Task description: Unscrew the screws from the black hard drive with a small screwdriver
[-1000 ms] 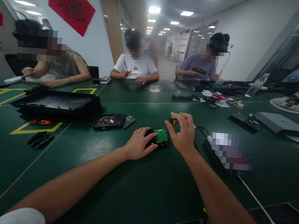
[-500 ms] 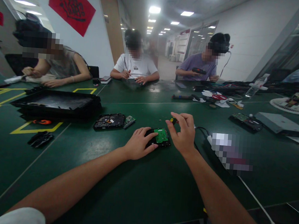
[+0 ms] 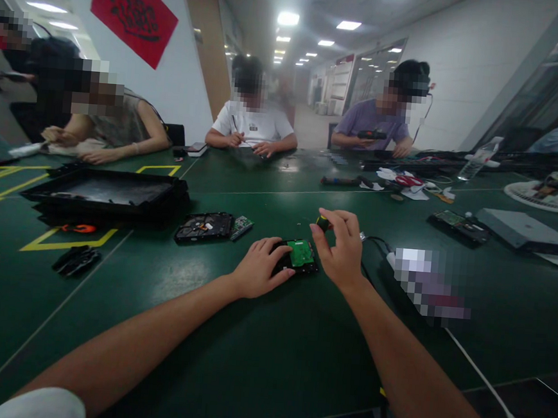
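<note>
Lying on the bench (image 3: 268, 343), the green-boarded drive (image 3: 302, 254) is sitting under the spread left hand (image 3: 256, 268); the right hand (image 3: 341, 247) is pinching a black-and-yellow handle (image 3: 323, 223), now showing less yellow than a second ago, suggesting twisting is under way.

A dark green, smooth-topped table (image 3: 248, 355) fills the lower frame, marked at left with bright yellow tape outlines (image 3: 63, 245). A white flat-sided pillar (image 3: 184, 92), upper left, bears a tilted red paper sheet (image 3: 135, 11) with black brushwork; a tan vertical panel (image 3: 206, 29) adjoins it. Bright rectangular ceiling lights (image 3: 288, 18) line the top centre, above a pale corridor floor (image 3: 311, 131). A plain whitish wall (image 3: 451, 81) stands upper right.
</note>
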The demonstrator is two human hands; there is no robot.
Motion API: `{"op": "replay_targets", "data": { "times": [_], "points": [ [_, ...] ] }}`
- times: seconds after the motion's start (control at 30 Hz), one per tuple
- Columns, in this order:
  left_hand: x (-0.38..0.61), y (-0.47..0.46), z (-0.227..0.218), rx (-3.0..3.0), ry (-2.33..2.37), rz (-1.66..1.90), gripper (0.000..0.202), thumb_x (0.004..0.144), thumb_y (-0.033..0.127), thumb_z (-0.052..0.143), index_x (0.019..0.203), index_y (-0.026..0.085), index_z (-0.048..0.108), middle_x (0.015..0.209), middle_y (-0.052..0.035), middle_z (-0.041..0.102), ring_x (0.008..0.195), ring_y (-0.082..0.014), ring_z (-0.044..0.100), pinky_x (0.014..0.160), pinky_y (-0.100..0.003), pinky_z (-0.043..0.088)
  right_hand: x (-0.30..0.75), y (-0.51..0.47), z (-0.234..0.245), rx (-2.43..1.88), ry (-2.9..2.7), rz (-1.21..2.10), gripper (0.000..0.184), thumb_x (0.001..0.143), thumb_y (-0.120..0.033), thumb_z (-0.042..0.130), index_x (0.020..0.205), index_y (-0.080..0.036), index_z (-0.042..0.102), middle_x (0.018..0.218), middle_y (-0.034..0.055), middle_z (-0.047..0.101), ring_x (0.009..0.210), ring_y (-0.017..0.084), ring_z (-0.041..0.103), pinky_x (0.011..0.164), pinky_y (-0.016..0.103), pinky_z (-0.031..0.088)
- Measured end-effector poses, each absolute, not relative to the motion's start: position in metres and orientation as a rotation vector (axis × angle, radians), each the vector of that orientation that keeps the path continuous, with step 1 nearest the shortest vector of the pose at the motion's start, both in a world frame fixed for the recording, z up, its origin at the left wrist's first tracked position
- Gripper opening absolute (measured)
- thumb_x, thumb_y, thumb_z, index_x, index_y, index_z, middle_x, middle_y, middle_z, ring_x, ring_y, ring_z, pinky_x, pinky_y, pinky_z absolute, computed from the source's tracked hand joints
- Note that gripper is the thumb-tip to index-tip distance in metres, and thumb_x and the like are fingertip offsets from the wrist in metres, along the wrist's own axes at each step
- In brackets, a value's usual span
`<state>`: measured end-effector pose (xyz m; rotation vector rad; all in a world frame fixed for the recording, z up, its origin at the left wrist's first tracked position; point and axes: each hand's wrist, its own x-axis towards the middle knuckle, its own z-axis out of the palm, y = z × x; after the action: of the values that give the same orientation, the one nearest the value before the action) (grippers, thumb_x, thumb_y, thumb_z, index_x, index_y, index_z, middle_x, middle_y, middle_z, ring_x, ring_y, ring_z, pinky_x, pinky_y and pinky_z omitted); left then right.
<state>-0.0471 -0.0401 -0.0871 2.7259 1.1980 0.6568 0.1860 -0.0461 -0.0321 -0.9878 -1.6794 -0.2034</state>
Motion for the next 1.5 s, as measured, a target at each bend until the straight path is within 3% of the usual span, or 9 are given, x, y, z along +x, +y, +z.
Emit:
{"op": "replay_targets", "data": {
  "times": [0.1, 0.37, 0.6, 0.83, 1.07, 1.3, 1.5],
  "points": [
    [-0.0469, -0.0400, -0.0871, 2.720, 1.200, 0.659, 0.060, 0.099, 0.062, 0.052, 0.143, 0.022, 0.053, 0.145, -0.0166, 0.051, 0.136, -0.0359, 0.048, 0.113, -0.057, 0.041, 0.1863, -0.0451, -0.0328, -0.998, -1.658, -0.229, 0.035, 0.098, -0.034, 0.063, 0.133, -0.029, 0.062, 0.113, 0.0094, 0.062, 0.104, 0.025, 0.064, 0.090, 0.045, 0.060],
    [-0.0474, -0.0409, -0.0873, 2.730, 1.191, 0.646, 0.057, 0.100, 0.061, 0.051, 0.144, 0.026, 0.054, 0.148, -0.0155, 0.049, 0.137, -0.0365, 0.047, 0.113, -0.059, 0.040, 0.1868, -0.0446, -0.0325, -0.981, -1.699, -0.176, 0.038, 0.104, -0.024, 0.048, 0.142, -0.026, 0.054, 0.129, 0.0115, 0.066, 0.117, 0.026, 0.065, 0.101, 0.049, 0.056],
    [-0.0473, -0.0410, -0.0862, 2.743, 1.195, 0.650, 0.057, 0.100, 0.061, 0.050, 0.144, 0.025, 0.055, 0.147, -0.0155, 0.050, 0.136, -0.0361, 0.048, 0.113, -0.058, 0.040, 0.1882, -0.0434, -0.0325, -0.993, -1.636, -0.223, 0.031, 0.098, -0.035, 0.063, 0.128, -0.027, 0.063, 0.115, 0.0112, 0.061, 0.107, 0.026, 0.063, 0.088, 0.045, 0.061],
    [-0.0478, -0.0408, -0.0866, 2.739, 1.185, 0.653, 0.058, 0.100, 0.061, 0.052, 0.146, 0.026, 0.055, 0.149, -0.0154, 0.049, 0.138, -0.0371, 0.047, 0.114, -0.058, 0.040, 0.1884, -0.0437, -0.0313, -0.973, -1.685, -0.198, 0.035, 0.104, -0.025, 0.048, 0.138, -0.025, 0.056, 0.126, 0.0121, 0.066, 0.119, 0.027, 0.063, 0.101, 0.049, 0.056],
    [-0.0471, -0.0417, -0.0862, 2.731, 1.203, 0.652, 0.058, 0.100, 0.062, 0.051, 0.145, 0.026, 0.056, 0.148, -0.0155, 0.049, 0.137, -0.0367, 0.047, 0.114, -0.058, 0.040, 0.1873, -0.0438, -0.0314, -0.977, -1.636, -0.262, 0.031, 0.097, -0.031, 0.066, 0.127, -0.026, 0.063, 0.113, 0.0102, 0.062, 0.106, 0.025, 0.063, 0.089, 0.043, 0.061],
    [-0.0475, -0.0409, -0.0869, 2.745, 1.194, 0.650, 0.058, 0.100, 0.061, 0.050, 0.145, 0.024, 0.054, 0.148, -0.0161, 0.049, 0.137, -0.0367, 0.047, 0.114, -0.058, 0.040, 0.1883, -0.0445, -0.0307, -0.969, -1.707, -0.205, 0.039, 0.102, -0.021, 0.051, 0.141, -0.026, 0.055, 0.129, 0.0114, 0.065, 0.120, 0.026, 0.063, 0.103, 0.048, 0.055],
    [-0.0476, -0.0414, -0.0869, 2.746, 1.193, 0.661, 0.058, 0.100, 0.060, 0.051, 0.145, 0.024, 0.055, 0.148, -0.0164, 0.049, 0.137, -0.0371, 0.048, 0.114, -0.058, 0.041, 0.1870, -0.0441, -0.0316, -1.007, -1.648, -0.253, 0.036, 0.099, -0.031, 0.061, 0.135, -0.027, 0.061, 0.117, 0.0112, 0.063, 0.106, 0.025, 0.065, 0.091, 0.045, 0.060]
  ]
}}
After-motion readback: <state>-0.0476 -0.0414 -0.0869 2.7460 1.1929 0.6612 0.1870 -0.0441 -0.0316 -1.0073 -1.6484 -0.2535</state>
